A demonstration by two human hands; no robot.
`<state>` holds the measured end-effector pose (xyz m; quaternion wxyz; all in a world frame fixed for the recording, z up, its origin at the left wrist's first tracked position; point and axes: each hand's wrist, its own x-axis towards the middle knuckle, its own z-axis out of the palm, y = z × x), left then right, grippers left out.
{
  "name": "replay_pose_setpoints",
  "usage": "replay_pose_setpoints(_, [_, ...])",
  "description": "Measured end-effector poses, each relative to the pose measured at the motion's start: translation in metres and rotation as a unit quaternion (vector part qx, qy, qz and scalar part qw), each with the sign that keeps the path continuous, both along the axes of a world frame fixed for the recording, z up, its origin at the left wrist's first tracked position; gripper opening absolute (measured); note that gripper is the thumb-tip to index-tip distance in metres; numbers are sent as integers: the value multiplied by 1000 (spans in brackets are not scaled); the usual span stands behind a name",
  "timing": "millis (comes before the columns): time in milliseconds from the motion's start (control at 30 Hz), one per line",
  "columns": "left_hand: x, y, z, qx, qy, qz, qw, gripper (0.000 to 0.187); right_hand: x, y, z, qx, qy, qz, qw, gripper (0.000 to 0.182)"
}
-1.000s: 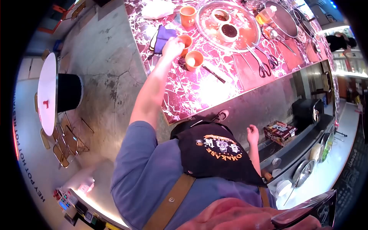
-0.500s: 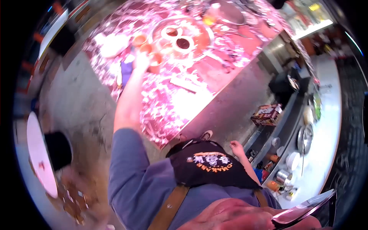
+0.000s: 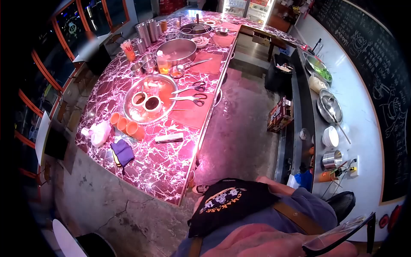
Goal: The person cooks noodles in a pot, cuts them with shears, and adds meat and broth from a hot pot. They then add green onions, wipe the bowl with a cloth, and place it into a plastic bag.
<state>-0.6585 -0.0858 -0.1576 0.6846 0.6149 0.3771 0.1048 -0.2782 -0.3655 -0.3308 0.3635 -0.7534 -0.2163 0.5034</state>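
My right hand (image 3: 262,180) shows only in part at the edge of the black apron (image 3: 224,199); its fingers are hidden. My left hand is not visible. On the marbled table (image 3: 154,165), several orange cups (image 3: 122,124) stand beside a purple cloth (image 3: 123,153) and a whitish bag (image 3: 99,132). A round metal tray (image 3: 132,113) holds a cup of dark liquid (image 3: 152,103) and another small cup (image 3: 138,99). Two pairs of scissors (image 3: 187,99) lie at its right, with a pale flat object (image 3: 169,138) nearer me.
Farther back on the table are a large round pan (image 3: 180,50), a squeeze bottle (image 3: 162,62) and a ladle (image 3: 177,70). At the right, a counter holds metal bowls (image 3: 329,107) and stacked white bowls (image 3: 330,137). A printed box (image 3: 281,115) stands below it.
My left hand has left the orange cups and gone out of sight. My right hand has drawn in behind the apron's edge. The view has turned and now takes in more of the table's far end.
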Motion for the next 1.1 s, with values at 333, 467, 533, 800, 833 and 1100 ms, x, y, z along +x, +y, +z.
replay_pose_setpoints(333, [-124,-159,-33,-254,-33,26,966,30,12,70,-11,-122,-70,96,985,14])
replay_pose_setpoints(467, [-151,-208,28,-210,-18,61,976,33,-11,77,-15,-193,-24,169,966,11])
replay_pose_setpoints(533, [-141,-206,93,-44,78,37,995,37,-34,87,5,-183,-7,181,966,10])
replay_pose_setpoints(800, [-165,-224,100,23,-43,128,991,36,-125,96,39,-181,24,266,947,9])
replay_pose_setpoints(833, [-179,-230,109,14,-63,142,988,36,-136,99,43,-183,14,284,941,9])
replay_pose_setpoints(1100, [-339,-299,137,-46,-96,264,959,28,-341,124,136,-48,61,339,938,15])
